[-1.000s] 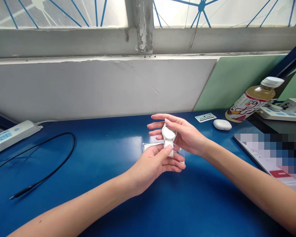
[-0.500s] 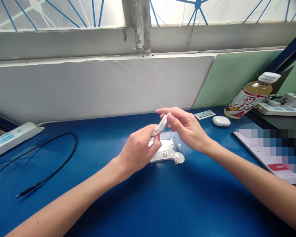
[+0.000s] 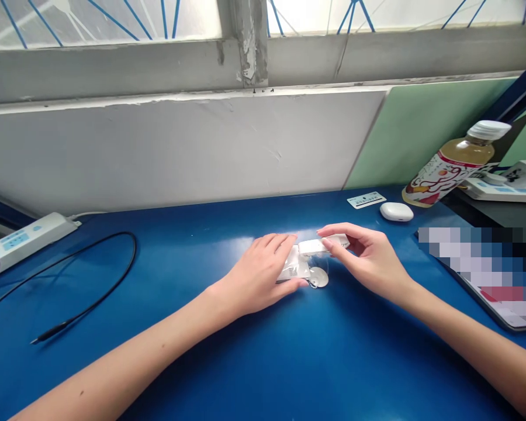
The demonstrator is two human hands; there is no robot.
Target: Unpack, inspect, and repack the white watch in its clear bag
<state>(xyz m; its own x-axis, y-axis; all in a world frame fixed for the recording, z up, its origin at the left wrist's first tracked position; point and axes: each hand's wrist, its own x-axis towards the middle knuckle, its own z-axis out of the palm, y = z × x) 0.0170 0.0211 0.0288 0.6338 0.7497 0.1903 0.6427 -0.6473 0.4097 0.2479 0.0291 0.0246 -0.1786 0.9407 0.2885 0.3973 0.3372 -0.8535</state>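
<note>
On the blue surface (image 3: 166, 280), left hand (image 3: 258, 275) is pressing flat on the clear packet (image 3: 294, 268) while right hand (image 3: 368, 257), grip pinching the white part (image 3: 318, 245), is best lowering it squarely.

- The left hand (image 3: 256, 275) lies low, palm down, its fingers (image 3: 277, 242) stretched forward and close together, the thumb tucked along the near side.
- The left forearm is bare and runs from the lower left corner up to the wrist, nearly straight.
- The right hand (image 3: 368, 260) is curled, thumb and forefinger pinched together at the tips, pointing toward the left hand.
- The right forearm, bare too, comes in from the lower right corner.
- The two hands sit close, fingertips nearly meeting.
</note>
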